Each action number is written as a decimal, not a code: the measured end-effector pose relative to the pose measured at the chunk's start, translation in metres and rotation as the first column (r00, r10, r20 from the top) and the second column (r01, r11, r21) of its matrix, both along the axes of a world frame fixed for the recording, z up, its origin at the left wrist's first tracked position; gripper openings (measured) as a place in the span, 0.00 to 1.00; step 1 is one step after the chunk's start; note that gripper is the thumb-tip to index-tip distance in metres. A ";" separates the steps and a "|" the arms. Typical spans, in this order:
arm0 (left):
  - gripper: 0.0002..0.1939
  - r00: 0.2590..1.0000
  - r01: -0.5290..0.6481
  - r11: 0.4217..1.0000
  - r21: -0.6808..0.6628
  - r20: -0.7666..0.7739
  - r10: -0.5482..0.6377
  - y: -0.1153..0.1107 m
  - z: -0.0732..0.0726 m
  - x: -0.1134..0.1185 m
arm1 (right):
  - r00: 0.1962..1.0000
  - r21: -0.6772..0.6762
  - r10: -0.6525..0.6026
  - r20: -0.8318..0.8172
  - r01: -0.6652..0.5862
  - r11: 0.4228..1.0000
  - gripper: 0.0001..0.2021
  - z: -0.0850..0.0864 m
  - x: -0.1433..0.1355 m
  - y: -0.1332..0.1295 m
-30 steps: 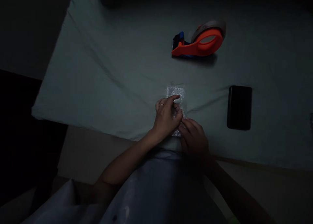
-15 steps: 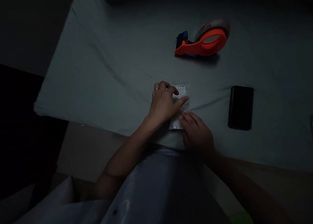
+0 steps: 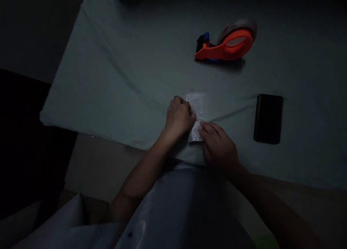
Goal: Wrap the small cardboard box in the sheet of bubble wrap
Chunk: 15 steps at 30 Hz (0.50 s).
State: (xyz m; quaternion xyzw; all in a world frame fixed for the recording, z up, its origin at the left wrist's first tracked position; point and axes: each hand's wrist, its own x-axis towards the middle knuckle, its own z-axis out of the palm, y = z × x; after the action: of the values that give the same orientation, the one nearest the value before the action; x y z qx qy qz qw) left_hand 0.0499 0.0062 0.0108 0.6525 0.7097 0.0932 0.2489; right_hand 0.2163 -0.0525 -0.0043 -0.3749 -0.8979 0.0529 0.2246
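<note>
1. Dim light covers the room; a pale green cloth, creased and spread over the work surface, fills most of the frame, with near-black areas along the left and top.
2. At the centre of the frame lies a flat bubble-wrap packet, a narrow upright rectangle; whether anything is inside cannot be told.
3. The left hand lies over the packet's left edge, fingers curled under; whether they grip the film is hidden.
4. The right hand touches the packet's lower right edge with its fingertips; pinching or merely pressing, I cannot tell.
5. Upper right of centre stands an orange packing-tape dispenser with its tape roll, untouched; at the right lies a black rectangular case.
6. Judging progress: the wrap already looks neatly shaped, no tape strip is discernible on it, and with both hands there, handling seems unfinished.
</note>
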 end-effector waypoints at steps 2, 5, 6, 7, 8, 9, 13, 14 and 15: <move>0.17 0.998 0.008 1.000 -0.018 -0.067 -0.009 0.005 0.004 -0.001 | 1.000 -0.018 0.009 -0.002 -0.009 1.000 0.17 0.002 0.000 0.003; 0.28 0.992 0.000 0.999 -0.041 -0.122 -0.005 0.009 0.009 -0.001 | 0.999 -0.065 0.017 0.030 -0.015 0.998 0.19 0.003 -0.001 0.006; 0.30 0.992 -0.003 0.999 -0.053 -0.125 -0.003 0.010 0.010 -0.002 | 0.999 -0.073 0.018 0.052 -0.014 0.997 0.19 0.002 -0.001 0.007; 0.30 0.992 -0.009 0.998 -0.064 -0.123 0.001 0.011 0.010 -0.002 | 0.997 -0.074 0.016 0.073 -0.010 0.997 0.20 0.001 -0.001 0.008; 0.30 0.993 -0.015 0.997 -0.073 -0.117 0.006 0.013 0.010 -0.003 | 0.996 -0.073 0.014 0.091 -0.007 0.997 0.19 -0.001 -0.001 0.009; 0.29 0.994 -0.024 0.997 -0.079 -0.111 0.016 0.014 0.009 -0.004 | 0.995 -0.071 0.011 0.103 -0.004 0.998 0.19 -0.003 -0.001 0.011; 0.11 0.999 -0.032 0.992 -0.123 -0.011 0.031 0.020 0.002 -0.011 | 0.996 -0.094 0.027 0.088 -0.019 0.995 0.22 -0.005 -0.001 0.018; 0.07 0.998 -0.023 0.992 -0.124 0.051 0.029 0.021 0.000 -0.013 | 0.996 -0.110 0.038 0.083 -0.029 0.994 0.23 -0.004 0.000 0.019; 0.05 0.991 -0.015 0.993 -0.118 0.133 0.030 0.021 -0.002 -0.015 | 0.996 -0.124 0.040 0.081 -0.030 0.992 0.23 -0.003 0.000 0.021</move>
State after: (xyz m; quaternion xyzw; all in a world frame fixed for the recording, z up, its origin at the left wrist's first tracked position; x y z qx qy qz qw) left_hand 0.0353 0.0274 0.0089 0.6210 0.7028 0.0983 0.3328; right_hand 0.2160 -0.0319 -0.0072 -0.3740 -0.9080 0.0964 0.1625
